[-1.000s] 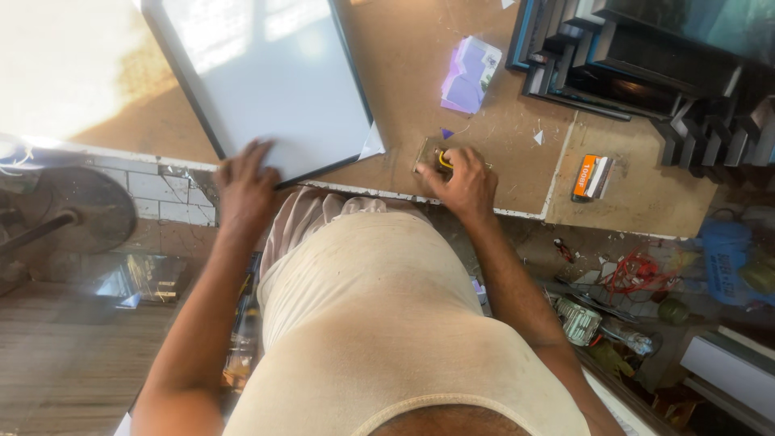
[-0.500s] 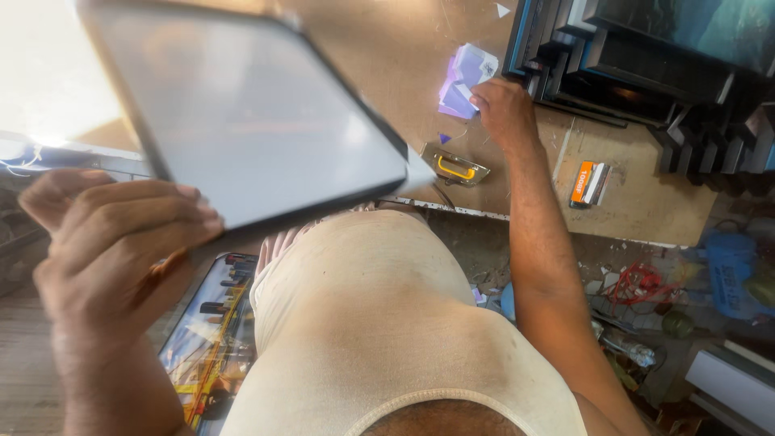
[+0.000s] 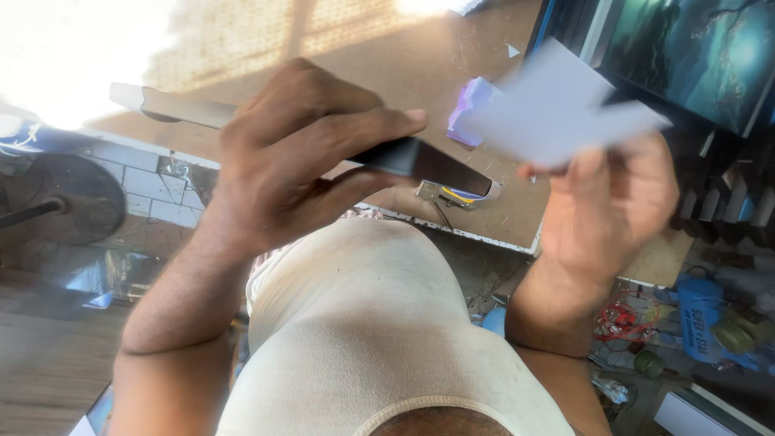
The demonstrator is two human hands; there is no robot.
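My left hand (image 3: 299, 153) grips a flat black-framed panel (image 3: 436, 165) by its edge, held level close to the camera so I see it almost edge-on. My right hand (image 3: 609, 206) holds a pale lilac sheet of paper (image 3: 557, 113) up next to the panel's right corner. Below them lies the brown workbench (image 3: 387, 73), with a small stack of lilac paper (image 3: 468, 113) on it. A yellow and metal hand tool (image 3: 452, 194) lies near the bench's front edge, partly hidden under the panel.
Dark picture frames and a framed picture (image 3: 694, 56) stand at the back right of the bench. A blue jug (image 3: 701, 315), red wires (image 3: 626, 319) and clutter lie on the floor at right. A round fan base (image 3: 69, 198) stands at left by a tiled wall.
My left hand has lifted the panel from the bench and turned it nearly edge-on. My right hand left the yellow tool, reached to the lilac stack and came up with a sheet.
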